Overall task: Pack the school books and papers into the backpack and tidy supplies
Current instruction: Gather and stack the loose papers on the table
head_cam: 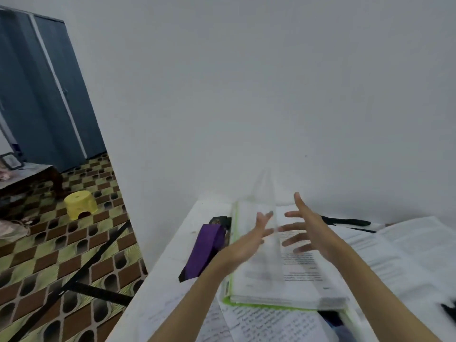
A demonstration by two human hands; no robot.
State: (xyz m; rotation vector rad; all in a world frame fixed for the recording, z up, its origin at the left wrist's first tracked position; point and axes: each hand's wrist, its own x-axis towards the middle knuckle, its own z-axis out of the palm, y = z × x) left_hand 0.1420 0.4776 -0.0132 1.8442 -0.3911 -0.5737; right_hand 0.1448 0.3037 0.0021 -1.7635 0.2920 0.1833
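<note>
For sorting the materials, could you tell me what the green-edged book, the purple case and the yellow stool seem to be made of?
Green-edged book: matte paper, printed pages. Purple case: probably fabric, dull and soft-looking. Yellow stool: likely moulded plastic, smooth and uniform.

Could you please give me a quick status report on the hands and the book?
Left hand and right hand open, fingers spread, above the book. Book open on the table, pages blurred mid-turn. Purple case beside it, loose papers underneath.

Two open books (291, 265) (one green-edged), one purple pouch (206, 245), one yellow stool (80, 204)
</note>
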